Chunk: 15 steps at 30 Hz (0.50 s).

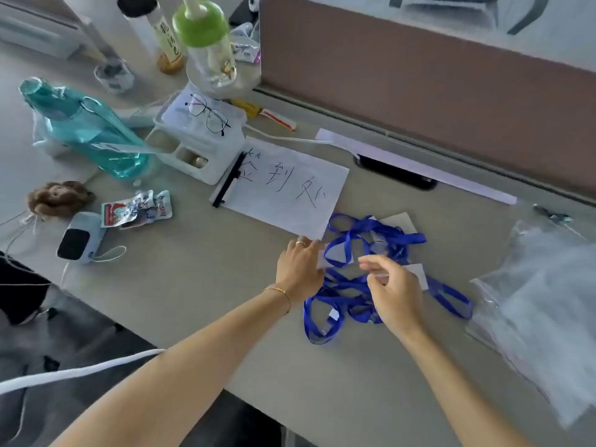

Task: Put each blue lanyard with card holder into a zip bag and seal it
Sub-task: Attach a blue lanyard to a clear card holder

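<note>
A tangled heap of blue lanyards (348, 285) with clear card holders (398, 222) lies on the beige desk (200, 285). My left hand (300, 266) rests at the heap's left edge, fingers extended onto a card holder beside the white paper. My right hand (392, 288) hovers over the middle of the heap, thumb and fingers curled together; whether they pinch a strap or holder is blurred. A pile of clear zip bags (541, 298) lies at the right of the desk, apart from both hands.
A white sheet with handwriting (287, 188) and a black pen (227, 180) lie behind the heap. A teal bottle (84, 124), glasses on a white box (206, 114), a snack packet (135, 209) and a brown partition (419, 75) stand further back. The desk edge runs near my forearms.
</note>
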Each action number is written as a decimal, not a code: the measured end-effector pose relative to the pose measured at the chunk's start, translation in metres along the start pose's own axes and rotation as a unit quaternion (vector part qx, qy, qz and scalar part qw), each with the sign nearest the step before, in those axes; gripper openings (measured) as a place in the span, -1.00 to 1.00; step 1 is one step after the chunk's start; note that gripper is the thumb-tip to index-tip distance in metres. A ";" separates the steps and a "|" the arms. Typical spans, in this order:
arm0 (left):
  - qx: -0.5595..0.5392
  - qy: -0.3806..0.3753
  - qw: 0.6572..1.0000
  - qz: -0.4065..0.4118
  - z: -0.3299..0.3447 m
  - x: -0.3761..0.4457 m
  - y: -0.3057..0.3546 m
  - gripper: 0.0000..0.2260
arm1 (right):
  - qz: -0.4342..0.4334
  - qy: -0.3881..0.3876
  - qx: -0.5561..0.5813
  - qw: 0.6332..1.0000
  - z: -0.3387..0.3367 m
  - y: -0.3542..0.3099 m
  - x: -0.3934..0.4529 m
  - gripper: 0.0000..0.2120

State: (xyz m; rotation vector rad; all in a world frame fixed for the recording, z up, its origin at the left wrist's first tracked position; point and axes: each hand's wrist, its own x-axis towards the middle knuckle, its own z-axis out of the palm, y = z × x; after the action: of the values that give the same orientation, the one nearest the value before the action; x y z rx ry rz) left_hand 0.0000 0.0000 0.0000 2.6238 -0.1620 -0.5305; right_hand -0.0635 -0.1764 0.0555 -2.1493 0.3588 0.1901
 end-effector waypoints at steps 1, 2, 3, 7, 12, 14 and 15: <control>0.021 0.001 1.000 0.000 0.006 0.001 0.001 -0.52 | -0.003 -0.007 -0.002 1.000 0.004 0.008 0.000 -0.63; 0.031 0.019 0.999 -0.004 0.012 0.003 0.003 -0.49 | -0.004 -0.013 -0.004 1.000 0.008 0.014 0.001 -0.63; 0.037 0.034 0.999 -0.006 0.020 0.005 0.003 -0.46 | -0.013 -0.022 -0.008 1.000 0.014 0.024 0.001 -0.63; 0.053 0.070 0.996 -0.006 0.037 0.013 -0.001 -0.38 | -0.058 -0.050 -0.053 0.996 0.033 0.058 -0.003 -0.61; 0.113 0.070 0.991 -0.013 0.022 0.029 -0.013 -0.29 | -0.138 -0.038 -0.109 0.984 0.050 0.087 -0.007 -0.60; 0.115 0.044 0.992 -0.028 0.013 0.038 -0.017 -0.31 | -0.170 -0.019 -0.139 0.975 0.057 0.094 -0.002 -0.60; 0.103 0.029 0.994 -0.034 0.011 0.041 -0.019 -0.35 | -0.187 -0.009 -0.160 0.969 0.061 0.097 0.001 -0.61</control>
State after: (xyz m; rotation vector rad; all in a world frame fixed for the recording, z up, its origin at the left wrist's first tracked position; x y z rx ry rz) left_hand 0.0341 0.0046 -0.0317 2.8504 -0.1151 -0.4816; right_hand -0.0938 -0.1780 -0.0547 -2.4845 -0.1014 0.0529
